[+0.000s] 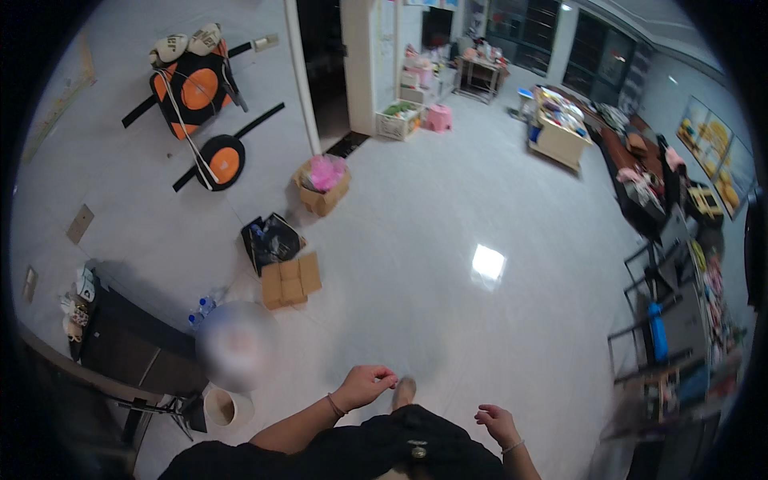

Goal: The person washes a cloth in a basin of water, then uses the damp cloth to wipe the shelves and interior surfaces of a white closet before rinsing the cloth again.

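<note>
My left hand (pixel 365 387) hangs in front of my body with its fingers curled and nothing visible in it; a thin band circles its wrist. Lower right, my right hand (pixel 498 425) is bent at the fingers, touches nothing, and has a bracelet at the wrist. A foot (pixel 405 390) shows on the glossy tiled floor (pixel 408 240) just beside my left hand. To the left of that hand are a round white container (pixel 230 408) and a blurred round patch above it.
Along the left stand a dark cabinet (pixel 144 336), water bottles (pixel 202 311), a flattened cardboard box (pixel 291 281), a black bag (pixel 273 240) and a carton (pixel 323 195). Chairs (pixel 645 336) and a sofa (pixel 624 150) line the right. A small cream table (pixel 558 144) stands farther back.
</note>
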Tool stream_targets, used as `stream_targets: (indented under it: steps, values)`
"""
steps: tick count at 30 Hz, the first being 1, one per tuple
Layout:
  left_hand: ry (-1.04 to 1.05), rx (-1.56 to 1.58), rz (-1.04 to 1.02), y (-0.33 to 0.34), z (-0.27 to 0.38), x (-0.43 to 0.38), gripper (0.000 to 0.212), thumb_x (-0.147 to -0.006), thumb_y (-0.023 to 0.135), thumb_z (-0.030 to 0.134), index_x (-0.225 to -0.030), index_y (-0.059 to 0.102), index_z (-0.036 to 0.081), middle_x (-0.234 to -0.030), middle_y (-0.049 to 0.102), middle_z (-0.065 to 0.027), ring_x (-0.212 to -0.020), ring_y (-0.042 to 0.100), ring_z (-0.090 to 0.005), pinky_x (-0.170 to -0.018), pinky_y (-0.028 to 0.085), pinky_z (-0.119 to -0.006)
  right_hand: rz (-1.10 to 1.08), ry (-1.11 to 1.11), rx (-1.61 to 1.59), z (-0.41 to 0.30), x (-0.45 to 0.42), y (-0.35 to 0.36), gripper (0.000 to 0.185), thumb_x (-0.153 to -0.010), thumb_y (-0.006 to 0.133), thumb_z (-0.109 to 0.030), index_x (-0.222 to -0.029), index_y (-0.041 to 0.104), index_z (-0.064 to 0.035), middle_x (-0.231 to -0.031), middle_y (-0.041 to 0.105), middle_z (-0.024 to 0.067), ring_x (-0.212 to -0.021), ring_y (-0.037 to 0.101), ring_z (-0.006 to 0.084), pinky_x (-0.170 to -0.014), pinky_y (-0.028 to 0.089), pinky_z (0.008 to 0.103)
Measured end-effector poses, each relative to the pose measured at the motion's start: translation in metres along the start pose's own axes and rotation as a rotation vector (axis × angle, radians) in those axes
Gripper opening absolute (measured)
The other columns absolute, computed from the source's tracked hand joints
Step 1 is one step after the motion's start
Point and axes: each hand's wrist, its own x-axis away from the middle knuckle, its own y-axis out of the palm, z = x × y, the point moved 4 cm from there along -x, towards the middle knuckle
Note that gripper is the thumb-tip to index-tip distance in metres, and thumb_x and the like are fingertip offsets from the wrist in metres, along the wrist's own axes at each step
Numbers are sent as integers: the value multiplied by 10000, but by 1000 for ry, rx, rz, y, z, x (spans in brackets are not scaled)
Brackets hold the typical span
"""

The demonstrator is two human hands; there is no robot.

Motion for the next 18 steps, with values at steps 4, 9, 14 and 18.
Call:
stream_targets:
  steps: [4, 9, 14, 18]
  values:
    - [-37, -28, 56, -80, 39, -117, 236, -886, 605, 259, -920, 684, 39, -818, 698, -56, -778, 646, -131, -741, 498, -271, 48, -285, 355, -166, -144, -19, 343, -858, 618, -275, -1130, 617, -67, -918, 694, 138, -855, 670, 266, -762, 522, 350]
    - [-124, -48, 234, -185, 38, -253, 224, -874, 610, 259, -889, 693, 52, -830, 705, -53, -769, 654, -151, -728, 499, -280, -415, -580, 274, -366, -310, 4, 347, -894, 594, -277, -1171, 589, -67, -990, 683, 128, -901, 662, 276, -795, 515, 357]
    - [-201, -12, 374, -285, -21, -407, 223, -865, 618, 246, -861, 698, 38, -793, 705, -45, -735, 645, -126, -703, 493, -264, -957, -682, 111, -521, -463, -5, 424, -894, 597, -337, -1208, 565, -54, -1088, 659, 114, -1001, 623, 298, -898, 461, 357]
    - [-106, -1, 464, -378, 3, -572, 196, -876, 602, 192, -852, 691, 19, -771, 699, -50, -731, 633, -103, -691, 491, -254, -12, -1007, 1055, -584, -630, -39, 347, -877, 626, -262, -1168, 605, -75, -1009, 686, 98, -940, 641, 270, -848, 485, 339]
